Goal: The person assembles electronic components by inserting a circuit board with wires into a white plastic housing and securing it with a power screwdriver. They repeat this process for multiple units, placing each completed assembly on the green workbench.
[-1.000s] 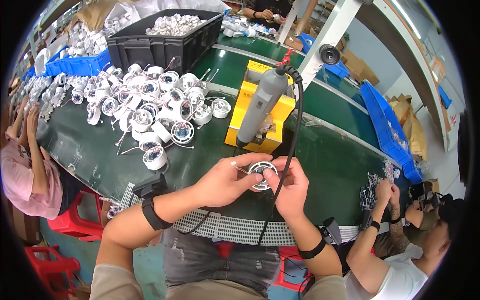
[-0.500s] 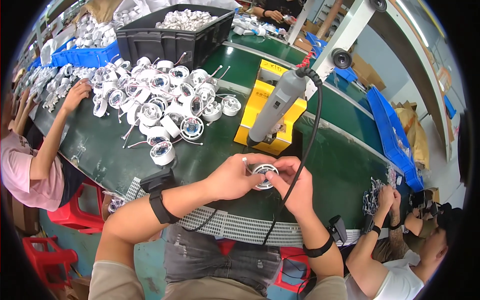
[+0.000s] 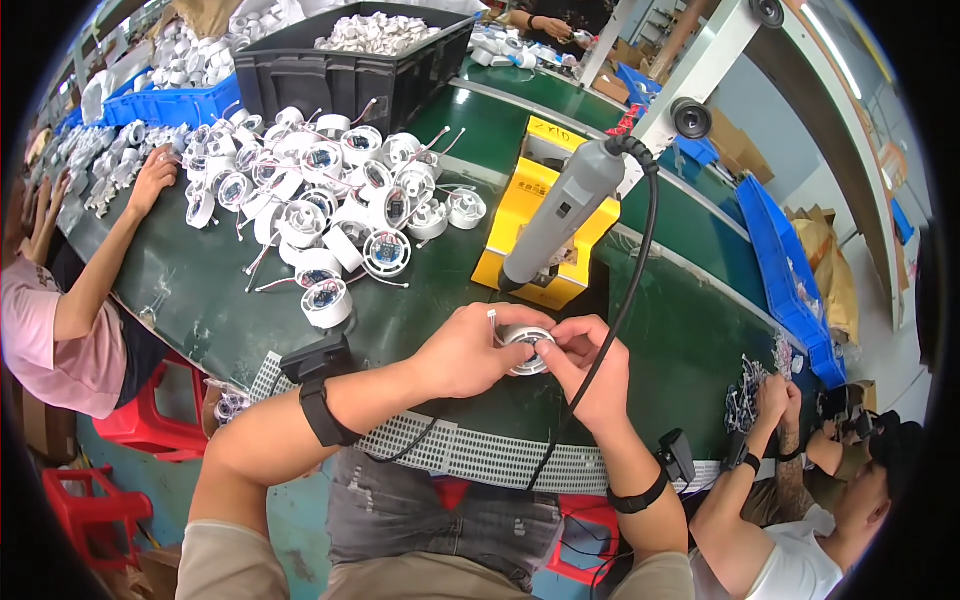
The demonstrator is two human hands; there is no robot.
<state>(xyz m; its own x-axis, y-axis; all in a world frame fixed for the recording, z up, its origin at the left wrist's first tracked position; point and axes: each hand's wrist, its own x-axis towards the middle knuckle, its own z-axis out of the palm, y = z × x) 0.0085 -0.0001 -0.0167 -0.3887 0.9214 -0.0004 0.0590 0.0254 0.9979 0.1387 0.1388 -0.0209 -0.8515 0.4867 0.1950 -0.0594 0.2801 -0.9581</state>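
Between my two hands is a round white plastic housing [image 3: 527,364] with a circuit board inside, held just over the green bench. My left hand [image 3: 470,350] grips its left side, thumb on the face, and a small white connector [image 3: 492,315] sticks up by the fingers. My right hand [image 3: 592,368] pinches the housing's right edge, thumb and fingertips close together at the rim. Whatever small part may be under the thumbs is hidden. Just beyond hangs a grey electric screwdriver [image 3: 562,212], its black cord passing in front of my right hand.
A pile of similar white housings [image 3: 325,190] with wires lies at the left. Behind it stand a black crate [image 3: 290,85] and a blue bin [image 3: 190,105]. A yellow box [image 3: 510,215] sits behind the screwdriver. Co-workers' hands [image 3: 152,180] work left and right.
The housing in my hands has tilted slightly, and my right fingers have shifted a little at its rim. The whole view has moved slightly.
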